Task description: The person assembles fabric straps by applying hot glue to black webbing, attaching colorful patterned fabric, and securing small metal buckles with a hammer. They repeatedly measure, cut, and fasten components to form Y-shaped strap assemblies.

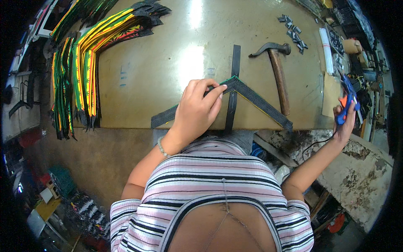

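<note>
My left hand (197, 103) is closed at the peak of a black woven strap (262, 102) bent into a wide V. Its thumb and fingertips pinch the strap near the fold, and a thin green and yellow edging shows there. Under that peak, a plain black strip (236, 59) runs from the table toward my body. Out at the right, my right hand (345, 124) is wrapped round a blue hot glue gun (348, 107) with an orange trigger, its nozzle pointing away from me. A dark cord hangs from it.
A hammer (277, 71) with a wooden handle lies right of the strap. Small dark metal clips (294, 33) are scattered behind it. Stacked bent straps (90, 54) in green, yellow and red fill the table's left. White sticks (325, 48) and brown cardboard (331, 94) lie at the right edge.
</note>
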The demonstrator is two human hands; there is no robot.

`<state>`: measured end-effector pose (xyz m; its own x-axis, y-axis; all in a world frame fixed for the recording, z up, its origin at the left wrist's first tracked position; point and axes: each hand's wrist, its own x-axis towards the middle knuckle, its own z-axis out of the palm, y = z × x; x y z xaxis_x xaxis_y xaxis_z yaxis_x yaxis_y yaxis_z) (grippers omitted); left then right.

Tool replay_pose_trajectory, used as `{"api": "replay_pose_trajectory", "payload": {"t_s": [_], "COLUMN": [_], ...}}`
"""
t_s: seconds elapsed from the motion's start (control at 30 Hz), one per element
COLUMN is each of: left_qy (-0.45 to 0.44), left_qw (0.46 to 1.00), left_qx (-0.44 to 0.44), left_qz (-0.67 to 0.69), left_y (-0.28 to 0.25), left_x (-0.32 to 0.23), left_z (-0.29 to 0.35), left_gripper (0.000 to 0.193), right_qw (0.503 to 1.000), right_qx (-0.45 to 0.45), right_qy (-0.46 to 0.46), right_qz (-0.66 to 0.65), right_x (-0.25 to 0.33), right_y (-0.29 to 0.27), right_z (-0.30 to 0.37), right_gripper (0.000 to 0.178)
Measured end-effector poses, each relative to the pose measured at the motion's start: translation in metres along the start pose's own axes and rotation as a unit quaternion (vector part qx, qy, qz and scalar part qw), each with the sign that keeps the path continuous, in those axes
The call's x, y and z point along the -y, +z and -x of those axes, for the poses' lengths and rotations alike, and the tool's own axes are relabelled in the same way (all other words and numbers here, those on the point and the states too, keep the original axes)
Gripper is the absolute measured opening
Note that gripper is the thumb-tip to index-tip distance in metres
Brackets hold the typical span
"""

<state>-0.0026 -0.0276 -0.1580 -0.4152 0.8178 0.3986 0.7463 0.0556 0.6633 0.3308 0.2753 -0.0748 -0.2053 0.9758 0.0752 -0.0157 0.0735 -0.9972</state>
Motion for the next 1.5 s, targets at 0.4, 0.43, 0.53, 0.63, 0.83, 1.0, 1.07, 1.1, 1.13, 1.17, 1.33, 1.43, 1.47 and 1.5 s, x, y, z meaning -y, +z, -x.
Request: {"api": "replay_pose_trajectory", "payload": {"t_s": [0.4, 0.43, 0.53, 0.63, 0.83, 1.0, 1.07, 1.1, 1.13, 1.17, 1.33, 1.43, 1.47, 1.5], "left_qy": [0.0, 0.001, 0.012, 0.009, 0.001, -0.004, -0.004, -0.004, -0.003, -0.006, -0.01, -0.005, -0.005, -0.004], "left_qw": [0.997, 0.997, 0.997, 0.997, 0.997, 0.997, 0.997, 0.997, 0.997, 0.996, 0.997, 0.996, 0.996, 0.996], "left_qx": [0.048, 0.05, 0.048, 0.047, 0.039, 0.039, 0.042, 0.044, 0.046, 0.047, 0.043, 0.049, 0.053, 0.053], "left_qz": [-0.056, -0.053, -0.065, -0.058, -0.063, -0.059, -0.061, -0.063, -0.066, -0.07, -0.063, -0.069, -0.073, -0.077], "left_y": [-0.001, -0.001, 0.0, -0.001, 0.001, 0.002, 0.001, 0.001, 0.001, 0.001, 0.001, 0.001, 0.0, 0.0], "left_x": [-0.004, -0.004, -0.003, -0.003, -0.003, -0.003, -0.004, -0.004, -0.004, -0.005, -0.007, -0.008, -0.009, -0.01], "left_z": [-0.002, -0.002, -0.003, -0.003, -0.003, -0.003, -0.003, -0.003, -0.003, -0.003, -0.005, -0.006, -0.006, -0.005], "left_gripper": [0.038, 0.038, 0.038, 0.037, 0.036, 0.035, 0.035, 0.035, 0.035, 0.034, 0.034, 0.034, 0.034, 0.034], "right_qw": [0.88, 0.873, 0.851, 0.858, 0.862, 0.852, 0.853, 0.841, 0.844, 0.839, 0.976, 0.925, 0.876, 0.846], "right_qx": [0.299, 0.297, 0.285, 0.281, 0.288, 0.321, 0.333, 0.339, 0.367, 0.397, 0.168, -0.14, -0.223, -0.205], "right_qy": [-0.128, -0.157, -0.179, -0.192, -0.181, -0.146, -0.144, -0.094, -0.093, -0.069, 0.019, -0.151, -0.167, -0.161], "right_qz": [0.346, 0.355, 0.402, 0.384, 0.375, 0.386, 0.375, 0.411, 0.38, 0.366, 0.139, 0.319, 0.394, 0.466], "right_x": [-0.007, -0.01, -0.016, -0.018, -0.013, -0.007, -0.003, -0.001, 0.002, 0.004, -0.013, -0.04, -0.048, -0.054], "right_y": [0.184, 0.185, 0.188, 0.19, 0.182, 0.174, 0.172, 0.171, 0.168, 0.164, 0.103, 0.038, 0.016, -0.004], "right_z": [0.08, 0.078, 0.077, 0.079, 0.089, 0.104, 0.109, 0.112, 0.113, 0.113, 0.081, 0.013, 0.0, -0.002], "right_gripper": [0.044, 0.044, 0.047, 0.049, 0.05, 0.051, 0.051, 0.051, 0.051, 0.051, 0.037, 0.038, 0.044, 0.044]}}
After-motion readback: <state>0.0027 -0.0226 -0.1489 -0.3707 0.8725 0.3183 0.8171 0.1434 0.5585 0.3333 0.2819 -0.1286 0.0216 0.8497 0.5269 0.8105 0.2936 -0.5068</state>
